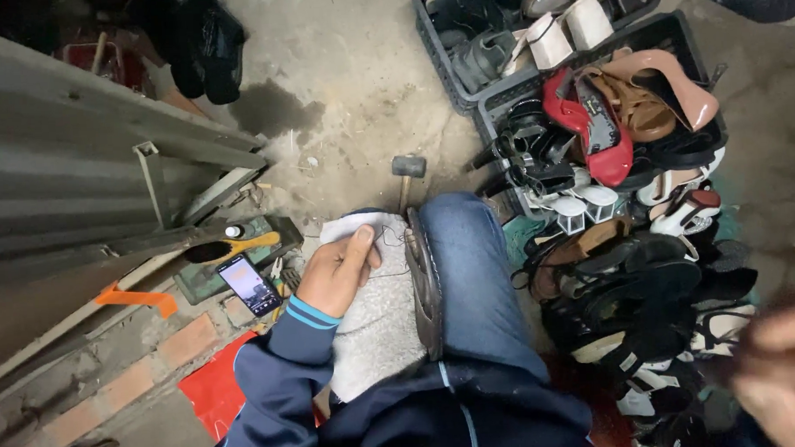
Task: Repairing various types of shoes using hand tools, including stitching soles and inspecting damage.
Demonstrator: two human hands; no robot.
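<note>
Head view: a dark shoe sole (426,284) is pressed against a white towel (379,321) by the left hand (337,271), fingers curled; the blurred right hand (786,373) cannot be judged.

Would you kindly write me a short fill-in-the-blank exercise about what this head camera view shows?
1. The left hand presses a shoe against a ____ towel spread on the lap.
2. The hammer lies on the ____ floor, beyond the knee.
3. The phone lies with its screen ____.
4. The blurred right hand is at the picture's lower ____ edge.

Missing words: white; concrete; lit; right
</note>
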